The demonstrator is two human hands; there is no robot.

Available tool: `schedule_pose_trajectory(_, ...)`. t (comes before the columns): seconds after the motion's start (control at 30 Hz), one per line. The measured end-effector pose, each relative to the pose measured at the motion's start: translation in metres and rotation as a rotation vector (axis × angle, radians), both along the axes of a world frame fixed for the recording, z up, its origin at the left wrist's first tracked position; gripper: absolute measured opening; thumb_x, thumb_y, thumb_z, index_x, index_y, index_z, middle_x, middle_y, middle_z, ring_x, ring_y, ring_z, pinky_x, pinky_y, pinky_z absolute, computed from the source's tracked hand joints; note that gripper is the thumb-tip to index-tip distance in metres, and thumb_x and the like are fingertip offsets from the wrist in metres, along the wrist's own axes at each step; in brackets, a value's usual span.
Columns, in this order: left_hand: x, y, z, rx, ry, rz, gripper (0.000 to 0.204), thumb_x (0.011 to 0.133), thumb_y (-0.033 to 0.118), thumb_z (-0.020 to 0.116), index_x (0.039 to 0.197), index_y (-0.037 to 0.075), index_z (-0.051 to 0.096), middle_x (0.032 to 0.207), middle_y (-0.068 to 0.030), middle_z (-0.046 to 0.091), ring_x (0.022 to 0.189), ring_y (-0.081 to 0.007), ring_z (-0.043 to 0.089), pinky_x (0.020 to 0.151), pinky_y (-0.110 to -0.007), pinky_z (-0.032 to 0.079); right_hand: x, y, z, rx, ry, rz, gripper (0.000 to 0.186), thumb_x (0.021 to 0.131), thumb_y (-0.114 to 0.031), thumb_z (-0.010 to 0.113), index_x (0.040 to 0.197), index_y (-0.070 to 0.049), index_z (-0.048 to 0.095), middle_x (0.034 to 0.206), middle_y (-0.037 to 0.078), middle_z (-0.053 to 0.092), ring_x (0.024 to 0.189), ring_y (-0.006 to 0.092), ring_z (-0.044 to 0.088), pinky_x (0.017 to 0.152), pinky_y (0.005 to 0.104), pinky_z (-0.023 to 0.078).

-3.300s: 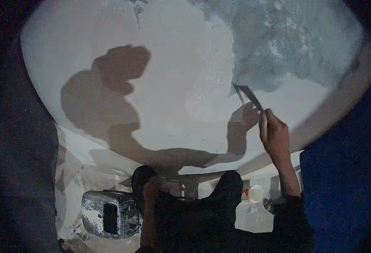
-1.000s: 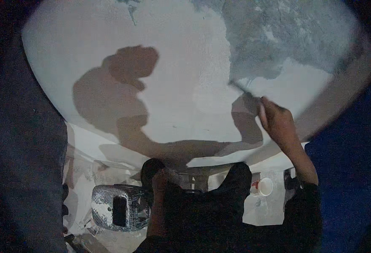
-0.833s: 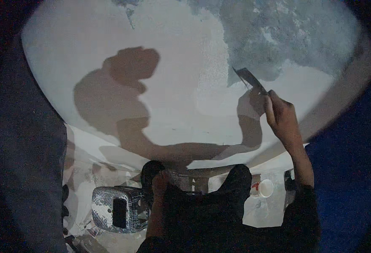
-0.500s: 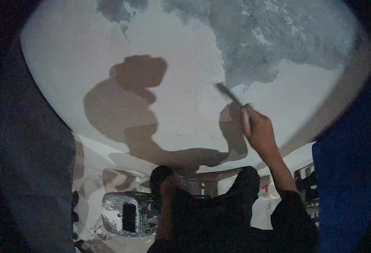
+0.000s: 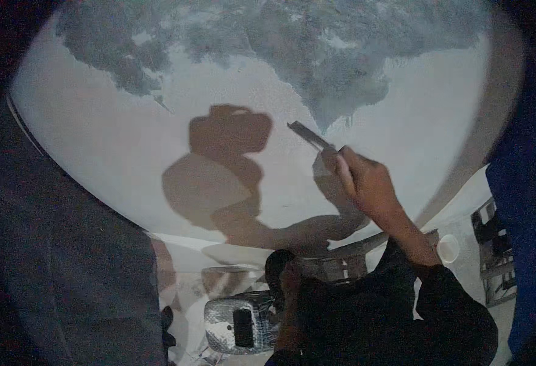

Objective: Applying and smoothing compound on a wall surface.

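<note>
A slim, flat grey tool (image 5: pixel 310 135) with a dark tip slants up and left from my right hand (image 5: pixel 365 183). My fingers are closed around its near end, and its exact kind is hard to make out. Its tip lies over the pale part of a large white surface (image 5: pixel 243 79), just left of a downward point in the grey patch (image 5: pixel 335 85). The patch has ragged, streaky edges. Low in the picture, my left hand (image 5: pixel 290 274) rests beside a dark rounded shape by my leg; its fingers are too dark to read.
Shadows of my head and arm fall across the white surface. Below it stands a silvery textured box (image 5: pixel 219 326) with a dark panel. A pale round container (image 5: pixel 448 248) and a dark rack (image 5: pixel 496 256) are at the right. Dark cloth (image 5: pixel 85 262) hangs left, blue cloth (image 5: pixel 533 244) right.
The view has shifted, so more of the grey patch shows at the top. My right hand and the tool have moved slightly left, with the tool tip now sharper.
</note>
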State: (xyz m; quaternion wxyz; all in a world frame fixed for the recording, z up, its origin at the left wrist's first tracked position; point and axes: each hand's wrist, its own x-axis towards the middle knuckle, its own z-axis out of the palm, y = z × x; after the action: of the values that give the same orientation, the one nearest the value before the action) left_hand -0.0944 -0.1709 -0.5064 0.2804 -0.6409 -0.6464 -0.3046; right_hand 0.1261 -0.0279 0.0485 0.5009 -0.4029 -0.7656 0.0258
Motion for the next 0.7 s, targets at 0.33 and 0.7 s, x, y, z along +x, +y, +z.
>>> schedule_pose_trajectory(0.33,-0.075,0.061,0.044,0.093,0.156,0.009,0.028,0.09,0.025,0.052,0.105,0.001,0.056,0.08,-0.0098,0.059,0.066,-0.0218,0.056,0.058,-0.035,0.048,-0.008,-0.006,-0.001,-0.184,0.213,-0.03,0.02,0.091,-0.019,0.049,0.092,0.0,0.054,0.077,0.021,0.058,0.072,0.0368,0.06,0.064,0.0418,0.048)
schedule_pose_trajectory(0.7,-0.039,0.061,0.063,0.142,0.326,0.016,0.03,0.089,0.02,0.053,0.111,-0.001,0.053,0.089,-0.0143,0.061,0.074,-0.0253,0.06,0.06,-0.036,0.05,-0.001,-0.005,-0.037,-0.051,-0.037,0.012,0.018,0.092,-0.018,0.047,0.09,-0.001,0.051,0.071,0.021,0.055,0.067,0.0396,0.057,0.057,0.0388,0.046)
